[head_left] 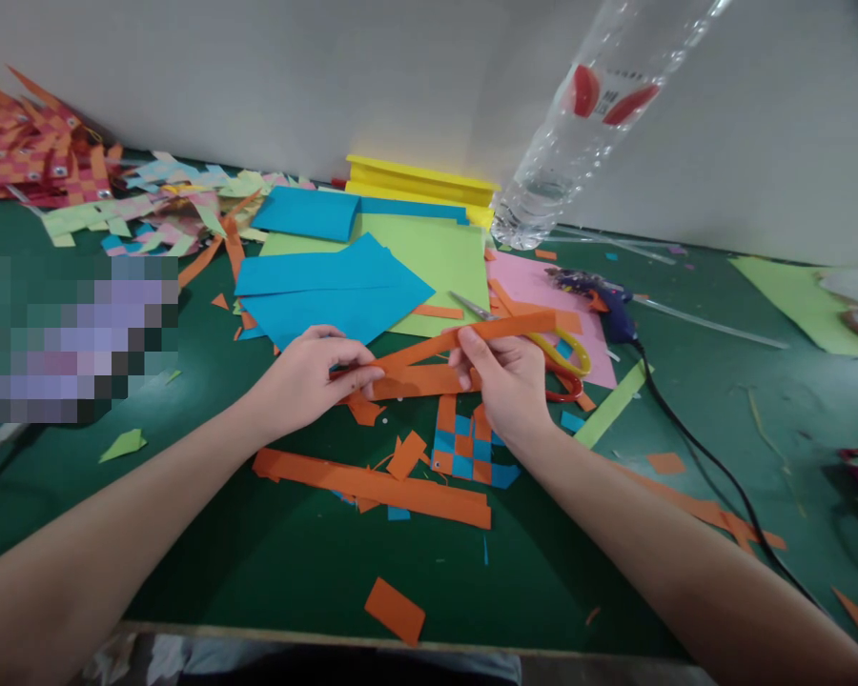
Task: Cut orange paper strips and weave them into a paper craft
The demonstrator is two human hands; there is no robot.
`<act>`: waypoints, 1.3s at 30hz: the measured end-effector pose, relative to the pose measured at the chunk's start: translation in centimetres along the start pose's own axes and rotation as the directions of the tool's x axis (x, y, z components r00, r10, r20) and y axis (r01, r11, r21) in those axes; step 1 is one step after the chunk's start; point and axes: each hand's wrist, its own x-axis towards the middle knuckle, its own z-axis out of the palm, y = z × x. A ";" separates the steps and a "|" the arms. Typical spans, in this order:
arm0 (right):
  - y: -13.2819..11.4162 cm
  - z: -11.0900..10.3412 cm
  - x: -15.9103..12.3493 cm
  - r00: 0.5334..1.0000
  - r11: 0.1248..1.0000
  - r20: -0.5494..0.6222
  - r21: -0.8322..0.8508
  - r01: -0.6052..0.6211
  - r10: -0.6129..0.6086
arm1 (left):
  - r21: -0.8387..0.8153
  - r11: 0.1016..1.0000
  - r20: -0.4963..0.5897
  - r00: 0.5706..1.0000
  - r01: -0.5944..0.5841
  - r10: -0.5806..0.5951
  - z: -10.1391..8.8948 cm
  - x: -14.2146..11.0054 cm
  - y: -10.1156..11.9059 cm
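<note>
An orange paper strip [429,351], doubled back on itself, spans both hands above the green table. My left hand [315,373] pinches its folded end between thumb and fingers. Around the upper layer, toward its right end, the thumb and fingers of my right hand [506,376] are closed. Behind the right hand lie scissors [572,354] with yellow and red handles, partly covered. Just below that hand is a woven orange and blue paper piece [463,448] with a small eye on it. Nearer to me lie more orange strips [378,488] and scraps.
Blue paper sheets [329,286] rest on light green paper [458,257]. A water bottle [564,143] stands at the back right. A glue gun [611,305] trails a black cord [707,457] along the right. Woven paper pieces [43,152] are heaped at the far left.
</note>
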 end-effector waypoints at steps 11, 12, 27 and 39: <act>0.1 0.1 0.1 0.992 0.990 -0.118 0.128 0.057 -0.042 | -0.015 0.995 -0.021 0.995 0.102 -0.102 -0.4 0.0 0.4; 0.1 0.1 0.2 0.988 0.986 -0.147 0.153 0.065 -0.043 | -0.030 0.992 -0.023 0.992 0.123 -0.124 -0.4 0.0 0.4; -0.2 0.3 -0.2 0.989 0.984 -0.064 0.111 0.138 -0.131 | -0.185 0.973 -0.080 0.985 0.135 -0.151 0.1 -0.2 -0.2; -0.8 0.3 -0.6 0.967 0.997 0.251 -0.055 0.063 -0.047 | -0.342 0.926 0.001 0.986 0.158 -0.168 0.4 -0.3 0.7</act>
